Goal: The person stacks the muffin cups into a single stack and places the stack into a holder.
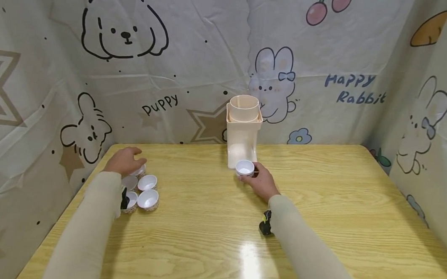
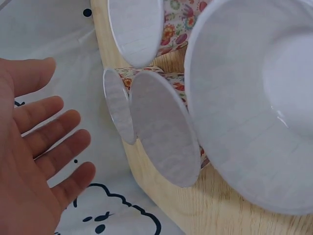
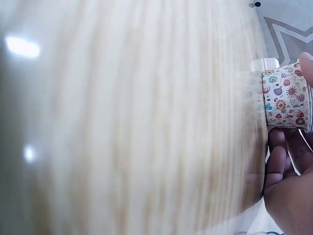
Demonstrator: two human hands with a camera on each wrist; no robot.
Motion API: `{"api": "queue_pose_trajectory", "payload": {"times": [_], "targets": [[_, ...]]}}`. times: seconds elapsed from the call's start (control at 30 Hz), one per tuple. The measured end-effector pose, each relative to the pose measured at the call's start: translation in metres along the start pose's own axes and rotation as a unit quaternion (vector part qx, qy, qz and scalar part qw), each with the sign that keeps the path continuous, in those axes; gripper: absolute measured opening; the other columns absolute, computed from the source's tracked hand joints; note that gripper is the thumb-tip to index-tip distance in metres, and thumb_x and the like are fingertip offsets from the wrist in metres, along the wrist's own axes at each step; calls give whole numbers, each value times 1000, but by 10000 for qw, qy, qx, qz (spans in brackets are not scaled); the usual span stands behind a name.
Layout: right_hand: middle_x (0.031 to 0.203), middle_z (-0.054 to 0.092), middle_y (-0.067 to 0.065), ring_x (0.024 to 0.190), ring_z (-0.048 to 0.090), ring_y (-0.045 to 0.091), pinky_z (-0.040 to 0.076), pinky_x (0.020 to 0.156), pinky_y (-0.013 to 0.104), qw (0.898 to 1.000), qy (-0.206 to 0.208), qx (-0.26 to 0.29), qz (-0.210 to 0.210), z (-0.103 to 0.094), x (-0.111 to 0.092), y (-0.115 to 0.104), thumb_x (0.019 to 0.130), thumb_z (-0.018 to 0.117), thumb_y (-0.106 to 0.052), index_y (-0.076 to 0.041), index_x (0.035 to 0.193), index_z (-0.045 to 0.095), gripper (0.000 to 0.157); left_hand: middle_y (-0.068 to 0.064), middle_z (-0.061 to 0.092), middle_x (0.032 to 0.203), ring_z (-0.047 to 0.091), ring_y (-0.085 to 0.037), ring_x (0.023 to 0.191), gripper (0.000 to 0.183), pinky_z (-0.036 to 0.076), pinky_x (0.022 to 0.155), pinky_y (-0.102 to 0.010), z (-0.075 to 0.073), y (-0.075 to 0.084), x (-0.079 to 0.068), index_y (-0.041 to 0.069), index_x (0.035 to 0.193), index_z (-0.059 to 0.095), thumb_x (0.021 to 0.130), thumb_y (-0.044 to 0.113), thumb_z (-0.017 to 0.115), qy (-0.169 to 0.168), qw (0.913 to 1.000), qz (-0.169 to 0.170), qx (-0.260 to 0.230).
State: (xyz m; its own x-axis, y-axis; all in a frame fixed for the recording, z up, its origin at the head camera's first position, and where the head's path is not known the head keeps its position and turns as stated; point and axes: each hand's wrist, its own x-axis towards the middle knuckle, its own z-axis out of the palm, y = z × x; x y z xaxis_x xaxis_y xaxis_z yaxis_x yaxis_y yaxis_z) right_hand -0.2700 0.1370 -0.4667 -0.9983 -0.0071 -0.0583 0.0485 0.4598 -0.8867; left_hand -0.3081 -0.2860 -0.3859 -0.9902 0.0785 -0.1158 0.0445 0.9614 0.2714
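My right hand [image 1: 262,183] grips a small paper cup [image 1: 245,167], thumb on the near side and fingers round the far side. The cup is white inside, and its floral print shows in the right wrist view. It stands at the foot of a cream plastic cup dispenser [image 1: 242,134] with a round tube on top. At the left, my left hand [image 1: 125,161] hovers by several matching paper cups [image 1: 148,199], fingers spread and relaxed. In the left wrist view that hand [image 2: 44,147] is apart from the cups [image 2: 164,129] and holds nothing.
A wood-grain table [image 1: 195,235] carries everything. Behind it and along both sides hangs a printed cloth [image 1: 206,41] with cartoon animals. The dispenser stands near the table's back edge, and the cups group near the left edge.
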Motion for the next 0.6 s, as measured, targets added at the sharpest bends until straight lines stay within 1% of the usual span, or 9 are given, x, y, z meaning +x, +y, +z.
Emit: {"api": "queue_pose_trajectory", "payload": {"times": [0.17,0.3,0.37,0.6], "targets": [[138,56,18,124,56,32,45,108,47,10000,-60,-24,20,-2,-2,-2,87,77,-26,-3,144,44,70,-32,43,147,45,-50,132,67,40,108,-61,-1,1,-4,-7,146,40,98,39,51,-371,9991,-215,73],[139,56,18,125,55,32,44,109,47,9999,-94,-52,40,-2,-2,-2,87,77,-27,-4,144,44,70,-34,44,146,46,-51,130,74,42,106,-61,0,0,-4,-10,146,38,95,43,53,-588,9974,-382,163],[139,55,18,126,55,32,44,109,48,9999,-102,-51,73,-2,-3,-2,87,77,-27,-4,145,43,71,-34,44,145,46,-51,130,78,42,106,-61,1,-2,-4,-11,146,37,94,45,54,-647,9968,-424,208],[139,55,17,125,55,31,44,109,47,9999,-115,-5,127,-2,-2,-2,86,77,-28,-6,145,43,71,-34,46,144,47,-51,129,82,43,105,-61,5,-6,-3,-12,144,39,92,48,58,-667,9963,-414,352]]}}
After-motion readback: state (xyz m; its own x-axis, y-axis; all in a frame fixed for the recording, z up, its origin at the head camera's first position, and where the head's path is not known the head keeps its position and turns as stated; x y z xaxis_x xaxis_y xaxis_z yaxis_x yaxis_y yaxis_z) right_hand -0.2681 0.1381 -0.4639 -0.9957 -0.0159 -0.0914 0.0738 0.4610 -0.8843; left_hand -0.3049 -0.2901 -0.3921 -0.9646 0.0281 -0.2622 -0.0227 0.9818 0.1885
